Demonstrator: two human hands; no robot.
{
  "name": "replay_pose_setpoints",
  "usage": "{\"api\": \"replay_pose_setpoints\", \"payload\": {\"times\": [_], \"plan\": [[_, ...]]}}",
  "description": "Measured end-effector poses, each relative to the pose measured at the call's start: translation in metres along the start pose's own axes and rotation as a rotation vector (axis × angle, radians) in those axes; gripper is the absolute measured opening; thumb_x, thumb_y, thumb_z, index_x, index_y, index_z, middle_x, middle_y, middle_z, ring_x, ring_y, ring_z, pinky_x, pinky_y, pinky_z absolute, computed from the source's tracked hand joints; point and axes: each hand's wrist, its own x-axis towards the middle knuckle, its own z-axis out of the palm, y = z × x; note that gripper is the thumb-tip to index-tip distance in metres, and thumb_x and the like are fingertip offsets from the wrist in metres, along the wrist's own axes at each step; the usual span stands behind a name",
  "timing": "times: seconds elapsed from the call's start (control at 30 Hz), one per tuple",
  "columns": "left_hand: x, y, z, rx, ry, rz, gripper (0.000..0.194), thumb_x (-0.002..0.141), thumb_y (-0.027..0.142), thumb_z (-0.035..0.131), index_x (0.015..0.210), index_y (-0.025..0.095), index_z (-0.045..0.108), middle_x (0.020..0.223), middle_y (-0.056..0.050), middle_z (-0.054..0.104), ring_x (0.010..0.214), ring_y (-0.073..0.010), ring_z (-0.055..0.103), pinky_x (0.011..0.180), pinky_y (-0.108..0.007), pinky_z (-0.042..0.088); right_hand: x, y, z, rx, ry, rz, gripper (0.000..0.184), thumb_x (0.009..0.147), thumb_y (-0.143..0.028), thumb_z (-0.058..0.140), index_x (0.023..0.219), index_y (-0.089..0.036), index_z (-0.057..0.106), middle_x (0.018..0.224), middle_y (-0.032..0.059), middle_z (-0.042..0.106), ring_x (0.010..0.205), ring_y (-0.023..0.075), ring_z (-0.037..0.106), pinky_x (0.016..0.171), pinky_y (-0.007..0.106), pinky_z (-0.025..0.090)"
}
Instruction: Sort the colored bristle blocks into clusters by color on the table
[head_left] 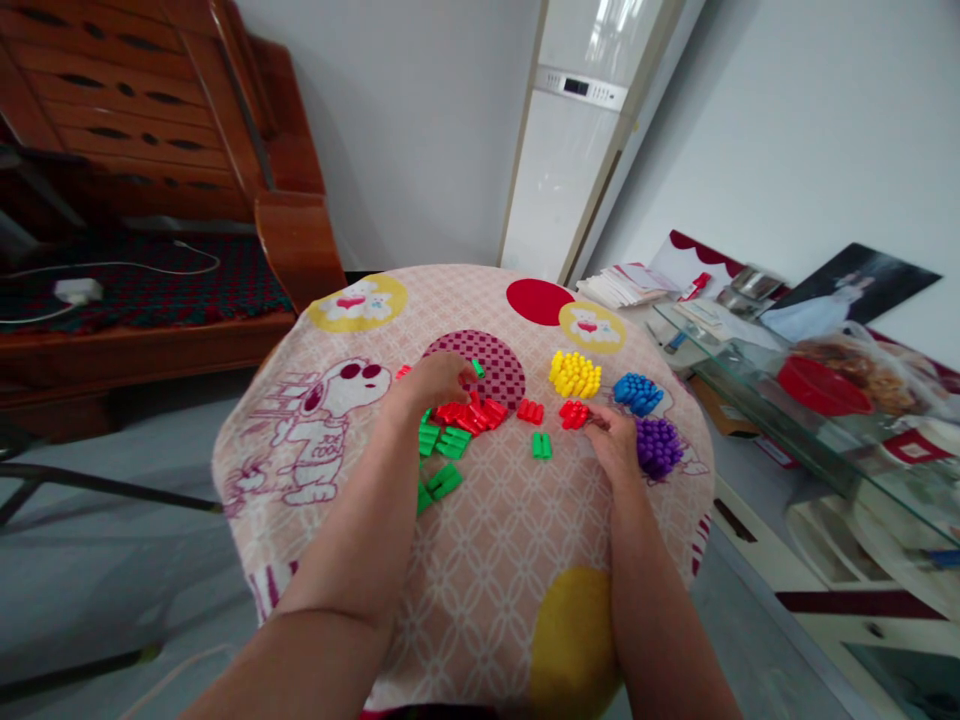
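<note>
My left hand [448,380] is over the left-hand pile, fingers curled, with a small green plastic piece [478,369] at the fingertips. Loose red pieces [474,414] lie just under it, and green pieces [453,442] are scattered nearer to me, partly hidden by my forearm. On the right, my right hand [613,440] has its fingers closed at the edge of a small red cluster [574,414]. Between the hands are a short red row [530,411] and a pair of green pieces [541,446].
Yellow [575,375], blue [637,394] and purple [658,448] bundles stand around my right hand. The patterned tablecloth [495,560] covers the round table. A glass shelf [780,400] with bags and a red bowl [823,385] is at the right; a wooden bench [150,130] stands left.
</note>
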Motion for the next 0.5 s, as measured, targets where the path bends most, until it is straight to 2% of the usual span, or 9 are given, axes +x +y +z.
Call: {"api": "replay_pose_setpoints", "payload": {"times": [0.13, 0.23, 0.4, 0.5], "plan": [[0.008, 0.030, 0.016, -0.026, -0.085, 0.166, 0.029, 0.071, 0.015, 0.072, 0.098, 0.023, 0.079, 0.100, -0.002, 0.078, 0.098, -0.0199, 0.068, 0.081, -0.023, 0.048, 0.000, 0.000, 0.000, -0.006, 0.003, -0.009, 0.039, 0.063, -0.029, 0.060, 0.094, -0.016, 0.080, 0.082, 0.0064, 0.078, 0.072, 0.0239, 0.068, 0.074, 0.038, 0.055], [0.010, 0.044, 0.022, 0.040, -0.119, 0.164, 0.020, 0.073, 0.016, 0.069, 0.091, 0.018, 0.078, 0.093, -0.005, 0.077, 0.092, -0.0210, 0.068, 0.077, -0.025, 0.047, 0.000, 0.003, 0.000, 0.006, 0.000, -0.011, 0.039, 0.063, -0.030, 0.059, 0.094, -0.015, 0.080, 0.085, 0.0075, 0.078, 0.075, 0.0247, 0.069, 0.075, 0.038, 0.055], [0.010, 0.058, 0.026, -0.021, 0.129, 0.106, 0.025, 0.086, 0.025, 0.064, 0.107, 0.015, 0.071, 0.102, -0.009, 0.074, 0.092, -0.0214, 0.067, 0.077, -0.027, 0.047, 0.001, 0.007, 0.001, 0.009, -0.003, -0.015, 0.038, 0.064, -0.030, 0.060, 0.093, -0.017, 0.080, 0.085, 0.0068, 0.078, 0.075, 0.0252, 0.069, 0.075, 0.039, 0.055], [0.013, 0.076, 0.034, -0.088, 0.170, 0.169, 0.023, 0.087, 0.026, 0.064, 0.107, 0.017, 0.070, 0.099, -0.008, 0.074, 0.092, -0.0214, 0.067, 0.078, -0.028, 0.048, 0.001, 0.006, 0.001, 0.012, -0.002, -0.038, 0.036, 0.065, -0.029, 0.059, 0.092, -0.017, 0.080, 0.083, 0.0062, 0.078, 0.075, 0.0251, 0.069, 0.075, 0.038, 0.055]]}}
